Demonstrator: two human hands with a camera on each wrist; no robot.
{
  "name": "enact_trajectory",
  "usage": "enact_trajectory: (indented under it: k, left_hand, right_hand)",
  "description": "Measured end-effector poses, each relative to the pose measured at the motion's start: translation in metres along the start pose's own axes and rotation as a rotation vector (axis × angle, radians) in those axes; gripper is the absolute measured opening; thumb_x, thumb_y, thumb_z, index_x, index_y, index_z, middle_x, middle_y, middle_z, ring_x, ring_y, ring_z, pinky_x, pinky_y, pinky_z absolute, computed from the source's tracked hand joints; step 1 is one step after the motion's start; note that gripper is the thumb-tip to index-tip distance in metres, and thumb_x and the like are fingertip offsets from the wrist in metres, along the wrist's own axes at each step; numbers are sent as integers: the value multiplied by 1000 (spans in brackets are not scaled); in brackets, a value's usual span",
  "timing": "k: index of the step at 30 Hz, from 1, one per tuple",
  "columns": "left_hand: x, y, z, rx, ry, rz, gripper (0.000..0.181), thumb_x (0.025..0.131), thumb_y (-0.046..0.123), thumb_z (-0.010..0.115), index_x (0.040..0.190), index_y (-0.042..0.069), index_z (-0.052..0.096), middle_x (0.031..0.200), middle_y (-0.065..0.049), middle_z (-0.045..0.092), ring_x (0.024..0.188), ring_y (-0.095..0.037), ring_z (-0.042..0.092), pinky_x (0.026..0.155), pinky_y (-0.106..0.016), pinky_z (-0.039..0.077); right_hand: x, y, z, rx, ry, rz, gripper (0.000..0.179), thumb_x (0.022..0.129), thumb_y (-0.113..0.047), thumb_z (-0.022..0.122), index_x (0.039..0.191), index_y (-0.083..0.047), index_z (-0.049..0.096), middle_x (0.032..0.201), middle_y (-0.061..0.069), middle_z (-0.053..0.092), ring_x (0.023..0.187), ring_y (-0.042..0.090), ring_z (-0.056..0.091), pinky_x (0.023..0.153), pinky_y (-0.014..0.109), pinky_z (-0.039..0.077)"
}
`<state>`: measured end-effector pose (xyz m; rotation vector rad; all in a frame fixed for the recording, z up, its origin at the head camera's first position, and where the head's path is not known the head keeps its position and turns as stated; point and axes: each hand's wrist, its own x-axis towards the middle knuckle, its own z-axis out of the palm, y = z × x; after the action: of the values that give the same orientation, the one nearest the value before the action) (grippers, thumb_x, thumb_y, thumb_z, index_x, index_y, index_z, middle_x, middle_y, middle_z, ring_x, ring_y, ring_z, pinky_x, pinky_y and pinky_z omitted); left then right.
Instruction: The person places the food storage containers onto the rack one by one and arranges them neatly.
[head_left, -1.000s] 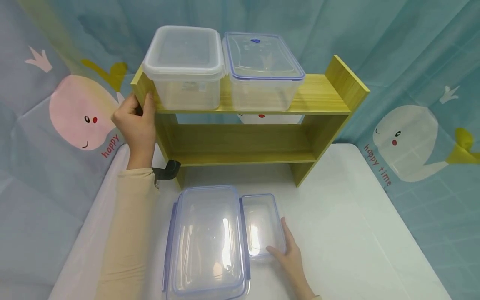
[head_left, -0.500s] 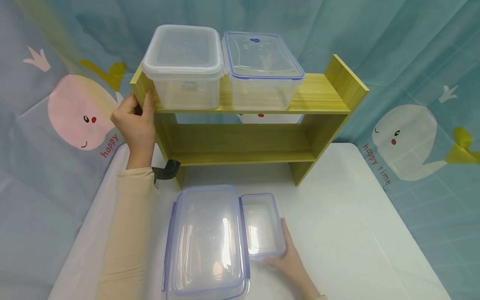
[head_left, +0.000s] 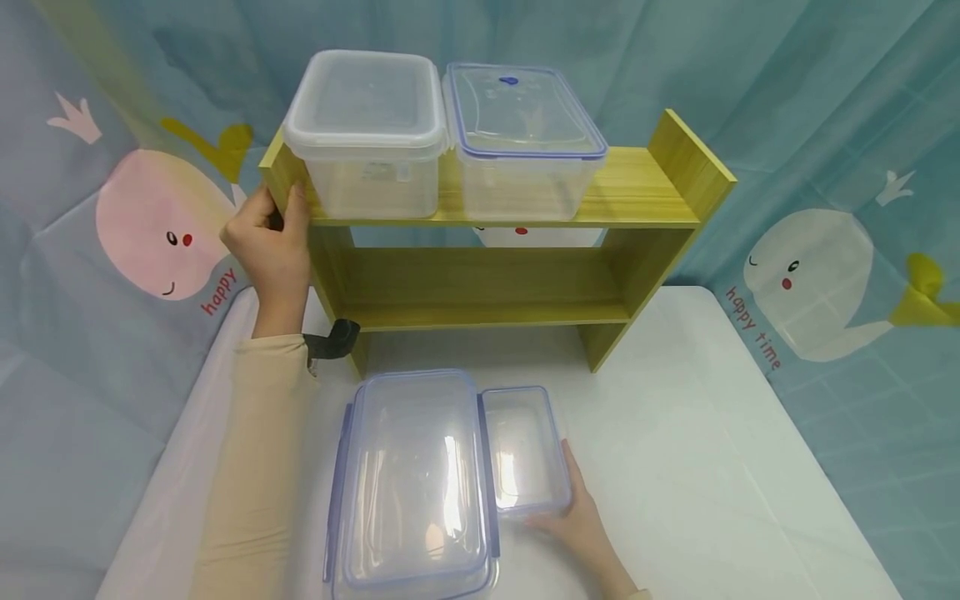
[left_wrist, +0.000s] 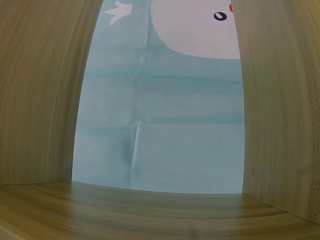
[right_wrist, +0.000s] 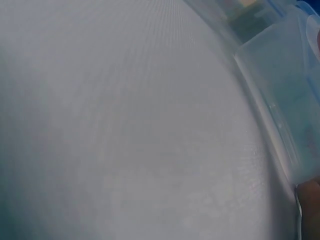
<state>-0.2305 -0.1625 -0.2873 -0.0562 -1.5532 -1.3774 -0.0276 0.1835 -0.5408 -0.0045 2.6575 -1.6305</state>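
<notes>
Small clear container (head_left: 525, 450), blue-edged lid on: on the white table (head_left: 697, 467), right of the large lidded container (head_left: 416, 479). Cannot tell whether the two touch. My right hand (head_left: 573, 517) holds the small one's near right corner, fingers along its side, thumb at its near edge; thumb tip blurred, some fingers hidden. The right wrist view gives only a hazy, cut-off container wall and a scrap of my hand at the edge.

Large container: nearest end runs out of frame at the bottom.

Beyond, the wooden shelf (head_left: 487, 287). My left hand (head_left: 272, 246) grips its left side panel; several fingertips out of sight behind the board. Left wrist view: boards and patterned curtain (left_wrist: 165, 150).

Shelf top: white-lidded box (head_left: 367, 108) beside blue-rimmed box (head_left: 528, 117). Contents of either hard to make out.
</notes>
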Motion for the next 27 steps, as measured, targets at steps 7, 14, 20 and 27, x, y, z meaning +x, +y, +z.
enact_trajectory:
  k: [7, 14, 20, 27]
  left_hand:
    - [-1, 0, 0, 6, -4, -2, 25, 84, 10, 64, 70, -10, 60, 60, 9, 49, 53, -3, 42, 53, -16, 31]
    - [0, 0, 1, 5, 1, 4, 25, 84, 9, 64, 70, -12, 60, 61, 10, 50, 53, -4, 43, 53, -15, 32]
    - [0, 0, 0, -7, -2, 4, 21, 84, 10, 64, 68, -4, 62, 62, 9, 51, 53, -4, 44, 53, -15, 32]
    - [0, -1, 0, -8, 0, 10, 26, 83, 10, 64, 73, -14, 61, 63, 10, 52, 54, -4, 44, 53, -15, 33]
  right_hand:
    - [-1, 0, 1, 23, 16, -10, 121, 57, -22, 89, 151, -10, 14, 150, 23, 22, 134, 47, 23, 103, 61, 20]
    - [1, -1, 1, -8, 30, -32, 119, 60, -24, 88, 152, -13, 13, 150, 24, 22, 134, 47, 23, 102, 61, 21]
    - [3, -2, 1, -39, 53, -44, 119, 59, -29, 88, 151, -11, 15, 150, 21, 24, 134, 43, 25, 105, 55, 23]
    - [5, -7, -7, -30, 87, -39, 119, 58, -23, 89, 151, -9, 16, 150, 20, 24, 136, 41, 23, 106, 53, 21]
